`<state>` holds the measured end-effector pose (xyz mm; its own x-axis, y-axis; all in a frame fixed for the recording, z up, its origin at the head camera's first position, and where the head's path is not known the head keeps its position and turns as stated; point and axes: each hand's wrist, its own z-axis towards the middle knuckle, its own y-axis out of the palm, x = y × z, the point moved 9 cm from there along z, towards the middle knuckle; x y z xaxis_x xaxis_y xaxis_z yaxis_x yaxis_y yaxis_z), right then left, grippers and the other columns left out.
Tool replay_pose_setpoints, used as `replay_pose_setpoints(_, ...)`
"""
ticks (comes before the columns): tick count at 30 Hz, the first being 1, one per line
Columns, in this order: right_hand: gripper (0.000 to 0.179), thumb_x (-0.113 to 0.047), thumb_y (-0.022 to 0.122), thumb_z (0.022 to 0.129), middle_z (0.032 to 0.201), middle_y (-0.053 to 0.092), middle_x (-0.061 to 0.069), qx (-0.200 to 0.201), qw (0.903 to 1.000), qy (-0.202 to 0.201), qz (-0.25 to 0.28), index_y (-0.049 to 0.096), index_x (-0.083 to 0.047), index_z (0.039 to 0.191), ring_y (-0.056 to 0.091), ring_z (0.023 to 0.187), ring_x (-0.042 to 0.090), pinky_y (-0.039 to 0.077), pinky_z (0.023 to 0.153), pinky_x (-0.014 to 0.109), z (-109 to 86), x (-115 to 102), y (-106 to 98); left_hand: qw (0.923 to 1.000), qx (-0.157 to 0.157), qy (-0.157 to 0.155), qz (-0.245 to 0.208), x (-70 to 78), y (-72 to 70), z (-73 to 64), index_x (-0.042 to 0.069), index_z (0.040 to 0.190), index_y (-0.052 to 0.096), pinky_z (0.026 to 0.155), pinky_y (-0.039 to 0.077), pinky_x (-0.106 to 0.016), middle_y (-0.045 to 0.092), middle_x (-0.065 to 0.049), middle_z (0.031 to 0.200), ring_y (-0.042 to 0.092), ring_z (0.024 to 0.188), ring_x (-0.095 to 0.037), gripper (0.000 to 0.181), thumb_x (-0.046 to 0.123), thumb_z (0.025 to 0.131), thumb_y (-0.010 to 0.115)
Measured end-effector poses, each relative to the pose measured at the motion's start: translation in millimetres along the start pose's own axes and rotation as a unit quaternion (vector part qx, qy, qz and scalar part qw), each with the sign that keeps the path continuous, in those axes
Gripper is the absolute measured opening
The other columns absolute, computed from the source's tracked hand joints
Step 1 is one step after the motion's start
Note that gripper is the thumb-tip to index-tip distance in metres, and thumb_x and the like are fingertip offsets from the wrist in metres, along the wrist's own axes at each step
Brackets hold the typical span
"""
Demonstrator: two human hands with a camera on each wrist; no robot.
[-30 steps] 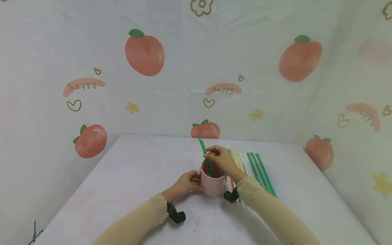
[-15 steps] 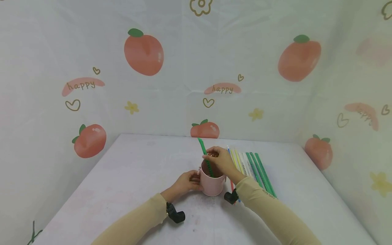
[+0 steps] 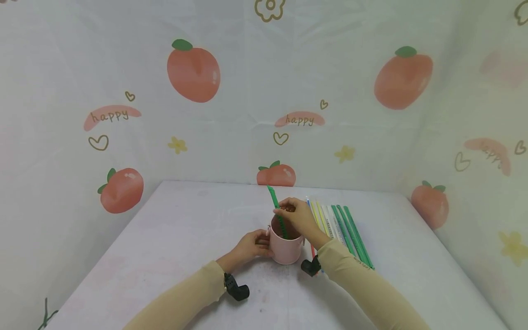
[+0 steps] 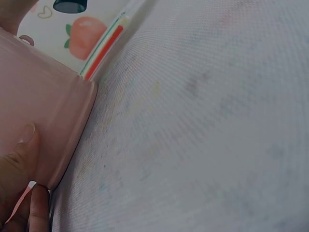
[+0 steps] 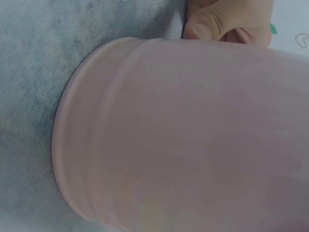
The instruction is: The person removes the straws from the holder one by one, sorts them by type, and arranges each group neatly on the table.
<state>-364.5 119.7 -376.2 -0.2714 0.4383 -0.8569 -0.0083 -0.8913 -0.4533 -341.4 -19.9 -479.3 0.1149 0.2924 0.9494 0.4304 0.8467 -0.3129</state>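
Observation:
A small pink bucket [image 3: 285, 251] stands upright on the table, with side handles at its rim. My left hand [image 3: 250, 245] holds it by the left side; the left wrist view shows the thumb [image 4: 26, 150] on its wall and fingers low by the base. Over the rim, my right hand [image 3: 299, 217] pinches a green straw [image 3: 274, 198] between thumb and fingers. The straw tilts left, its lower end inside the bucket. In the right wrist view the bucket wall [image 5: 193, 135] fills most of the frame, and the right hand itself is out of sight.
Right of the bucket, partly under the right forearm, lies a row of several straws: green ones [image 3: 354, 233], white printed ones [image 3: 330, 220], yellow ones [image 3: 318, 213], with red and blue among them. A white printed curtain [image 3: 231, 137] hangs behind the table [image 3: 185, 220].
Almost nothing differs. The right hand has sunk very slightly with the green straw; the left hand and the bucket hold their place.

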Motion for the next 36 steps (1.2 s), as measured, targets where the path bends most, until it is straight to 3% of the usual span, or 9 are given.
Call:
replay_pose_setpoints(11, 0.02, -0.019, 0.074, 0.086, 0.095, 0.069, 0.007, -0.006, 0.9987, 0.014, 0.049, 0.068, -0.005, 0.098, 0.059, 0.082, 0.011, 0.051, 0.076, 0.021, -0.2, 1.7, -0.9, 1.0, -0.003, -0.005, -0.002, -2.9, -0.1, 0.0, -0.005, 0.121, 0.056, 0.091, 0.056, -0.035, 0.063, -0.022, 0.122, 0.063, 0.112, -0.032, 0.052, 0.002, 0.076, 0.08)
replay_pose_setpoints(18, 0.02, -0.02, 0.072, 0.087, 0.096, 0.07, 0.006, -0.003, 0.9971, 0.024, 0.071, 0.068, -0.005, 0.1, 0.064, 0.087, 0.01, 0.053, 0.084, 0.027, -1.2, 1.2, -6.1, 1.0, -0.003, -0.007, 0.002, -1.2, -0.6, -2.1, -0.004, 0.121, 0.056, 0.092, 0.056, -0.034, 0.064, -0.02, 0.122, 0.063, 0.113, -0.031, 0.051, 0.004, 0.077, 0.08)
replay_pose_setpoints(25, 0.02, -0.021, 0.072, 0.088, 0.094, 0.071, 0.005, 0.018, 0.997, 0.032, 0.069, 0.067, -0.006, 0.1, 0.068, 0.09, 0.016, 0.055, 0.082, 0.03, -1.3, -2.8, -17.0, 1.0, -0.004, 0.0, 0.003, 1.0, -0.9, -3.0, -0.005, 0.121, 0.056, 0.092, 0.056, -0.034, 0.063, -0.021, 0.122, 0.063, 0.112, -0.032, 0.052, 0.002, 0.076, 0.08)
replay_pose_setpoints(36, 0.027, -0.013, 0.071, 0.088, 0.091, 0.064, -0.003, 0.051, 0.9839, -0.014, 0.171, 0.061, 0.005, 0.105, 0.065, 0.08, 0.005, 0.059, 0.074, 0.023, 5.6, -13.7, -40.9, 0.9999, 0.0, -0.012, 0.0, 0.2, -1.3, -3.5, -0.003, 0.12, 0.057, 0.094, 0.055, -0.036, 0.064, -0.019, 0.121, 0.062, 0.113, -0.031, 0.05, 0.003, 0.076, 0.08)
